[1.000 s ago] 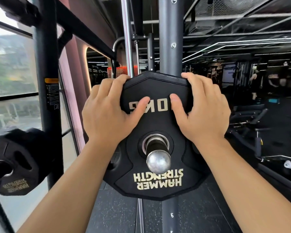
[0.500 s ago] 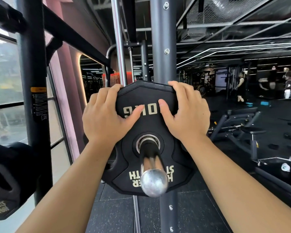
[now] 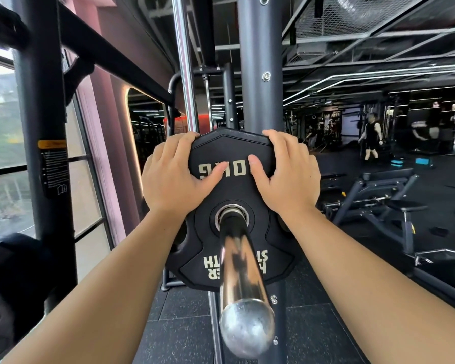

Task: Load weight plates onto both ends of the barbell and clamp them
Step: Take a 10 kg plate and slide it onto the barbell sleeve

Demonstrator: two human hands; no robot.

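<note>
As the chrome barbell [image 3: 243, 261] lies with its long axis pointing straight toward the viewer, domed end nearest, a black weight plate [image 3: 275, 248] sits threaded on it, upright and face-on, well back from that end; the plate is matte rubber, many-sided at the rim, with a steel-ringed bore and cream lettering that reads upside down; the left hand [image 3: 174, 177] and right hand [image 3: 286, 179] each grip its upper edge, fingers curled over the rim, thumbs flat on the face; a dark steel rack post [image 3: 260, 74] stands just behind, above the speckled rubber floor [image 3: 184, 324].
</note>
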